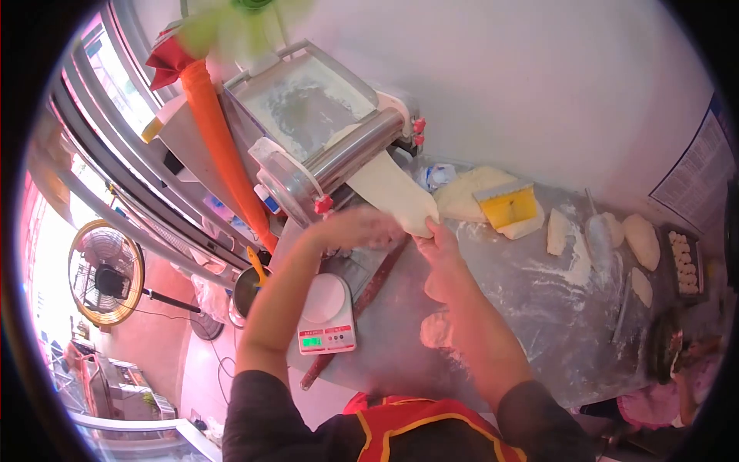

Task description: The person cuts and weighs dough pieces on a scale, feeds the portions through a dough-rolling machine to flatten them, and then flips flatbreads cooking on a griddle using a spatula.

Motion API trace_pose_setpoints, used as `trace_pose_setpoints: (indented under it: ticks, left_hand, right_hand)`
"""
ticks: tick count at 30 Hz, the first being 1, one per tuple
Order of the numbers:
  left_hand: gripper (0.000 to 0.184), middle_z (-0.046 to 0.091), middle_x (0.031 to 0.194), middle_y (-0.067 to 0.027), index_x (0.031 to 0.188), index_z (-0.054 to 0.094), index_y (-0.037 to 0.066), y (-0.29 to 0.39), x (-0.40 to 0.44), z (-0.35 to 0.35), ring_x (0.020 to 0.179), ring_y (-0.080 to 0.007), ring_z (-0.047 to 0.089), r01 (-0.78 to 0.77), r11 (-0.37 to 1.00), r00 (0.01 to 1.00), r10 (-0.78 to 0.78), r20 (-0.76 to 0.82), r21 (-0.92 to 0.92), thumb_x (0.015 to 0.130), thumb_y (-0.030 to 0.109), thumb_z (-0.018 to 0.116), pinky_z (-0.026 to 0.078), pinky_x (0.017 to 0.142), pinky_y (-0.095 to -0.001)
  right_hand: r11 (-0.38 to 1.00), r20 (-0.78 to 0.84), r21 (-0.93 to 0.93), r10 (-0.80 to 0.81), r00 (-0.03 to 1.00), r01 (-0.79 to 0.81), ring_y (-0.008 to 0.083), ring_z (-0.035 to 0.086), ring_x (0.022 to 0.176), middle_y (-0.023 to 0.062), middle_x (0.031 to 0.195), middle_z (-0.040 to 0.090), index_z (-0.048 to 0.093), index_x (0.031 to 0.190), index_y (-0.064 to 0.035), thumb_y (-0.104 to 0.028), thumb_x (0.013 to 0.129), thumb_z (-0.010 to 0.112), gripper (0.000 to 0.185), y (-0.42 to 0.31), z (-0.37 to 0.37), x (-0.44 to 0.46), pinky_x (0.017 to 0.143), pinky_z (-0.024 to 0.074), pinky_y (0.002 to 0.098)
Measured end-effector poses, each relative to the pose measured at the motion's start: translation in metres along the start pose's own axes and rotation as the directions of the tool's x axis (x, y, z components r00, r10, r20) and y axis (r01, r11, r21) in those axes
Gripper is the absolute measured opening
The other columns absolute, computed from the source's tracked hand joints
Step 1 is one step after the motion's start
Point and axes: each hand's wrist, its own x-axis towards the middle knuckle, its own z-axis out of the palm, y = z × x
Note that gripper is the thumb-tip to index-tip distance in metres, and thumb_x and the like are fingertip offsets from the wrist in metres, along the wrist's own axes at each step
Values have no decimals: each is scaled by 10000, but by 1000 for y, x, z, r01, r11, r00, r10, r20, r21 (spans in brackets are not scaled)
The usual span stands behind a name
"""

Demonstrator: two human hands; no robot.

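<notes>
A flat sheet of dough (pixel 396 192) comes out from under the steel roller of the dough machine (pixel 358 150). My right hand (pixel 439 245) pinches the lower right corner of the sheet. My left hand (pixel 373 227) is blurred by motion beside the sheet's lower left edge, and its fingers cannot be made out. Flour dusts the machine's tray (pixel 308 104). Below my left forearm is a white scale (pixel 326 312) with a lit green display. A brown rolling pin (pixel 369 296) lies partly behind the scale.
On the floured metal table (pixel 523 308) lie a yellow scraper (pixel 508 208) on a dough mass, dough pieces (pixel 640 240) and a tray of small dough balls (pixel 683 262). A fan (pixel 108 277) stands left. Another person's arm (pixel 683 396) shows at lower right.
</notes>
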Motion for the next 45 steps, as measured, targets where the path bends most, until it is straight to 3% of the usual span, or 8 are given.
trace_pose_setpoints:
  ticks: [5, 11, 26, 30, 37, 40, 42, 45]
  left_hand:
    - [334, 606, 1076, -103, 1148, 562, -2, -68, 43, 53, 940, -201, 593, 49, 778, 928, -268, -260, -626, 940, 236, 455, 475, 854, -309]
    - [380, 524, 1268, -151, 1258, 462, -3, -106, 106, 33, 1154, -310, 513, -675, -66, 729, -218, -649, -735, 968, 197, 318, 405, 1002, -436]
    - [437, 471, 1348, -123, 1299, 450, 30, -134, 125, -12, 1242, -299, 435, -731, 47, 677, 181, -713, -681, 970, 273, 296, 323, 1065, -440]
    - [481, 492, 1328, -129, 1286, 474, 42, -141, 125, -12, 1226, -313, 455, -549, -238, 738, 311, -599, -801, 956, 351, 311, 323, 1066, -468]
    - [383, 571, 1186, -121, 1157, 567, 59, -68, 153, 71, 1100, -306, 532, -422, 907, 678, 320, -661, 6, 865, 292, 482, 421, 919, -448]
    - [315, 623, 1073, -103, 1054, 625, 77, -12, 165, 129, 995, -299, 586, 153, 679, 677, 457, -577, 718, 792, 250, 596, 467, 818, -414]
    - [332, 640, 991, -117, 1002, 638, 59, -61, 208, 169, 893, -287, 623, -343, 675, 418, 732, -537, 653, 723, 236, 669, 489, 752, -386]
    - [272, 646, 1003, -90, 960, 641, 61, -32, 226, 242, 960, -245, 604, -321, 914, 641, 403, -654, 248, 747, 227, 664, 477, 789, -334]
  right_hand:
    - [998, 70, -64, -1, 998, 6, 314, 478, 1191, 152, 1310, 452, 365, 1337, -58, -36, 936, 454, 412, -14, -9, -7, 991, 433, 480]
    - [999, -35, -48, 3, 999, -5, 316, 467, 1210, 153, 1318, 449, 350, 1353, -60, -31, 936, 444, 428, -25, -8, -25, 1003, 424, 479]
    - [992, -35, -127, -3, 999, -2, 289, 468, 1198, 125, 1299, 463, 381, 1347, -52, -56, 945, 436, 406, -47, -42, -42, 976, 437, 453]
    - [998, 39, -58, 3, 999, 0, 274, 494, 1178, 119, 1279, 492, 400, 1331, -53, -51, 931, 461, 406, -43, -74, -31, 972, 444, 426]
    - [995, 108, -77, -59, 992, 68, 263, 547, 1120, 129, 1223, 544, 440, 1289, -22, -91, 909, 521, 395, -96, -141, -50, 928, 475, 401]
    - [944, -117, -321, -125, 985, 81, 245, 586, 1053, 150, 1192, 559, 437, 1298, -11, -90, 897, 539, 421, -166, -164, -89, 856, 516, 379]
    - [880, -217, -460, -238, 947, 116, 239, 610, 997, 148, 1169, 573, 428, 1316, -6, -78, 884, 550, 454, -214, -192, -109, 811, 532, 359]
    - [716, -332, -685, -471, 817, 135, 206, 634, 919, 127, 1119, 605, 485, 1264, 25, -68, 846, 603, 444, -270, -214, -144, 735, 536, 327]
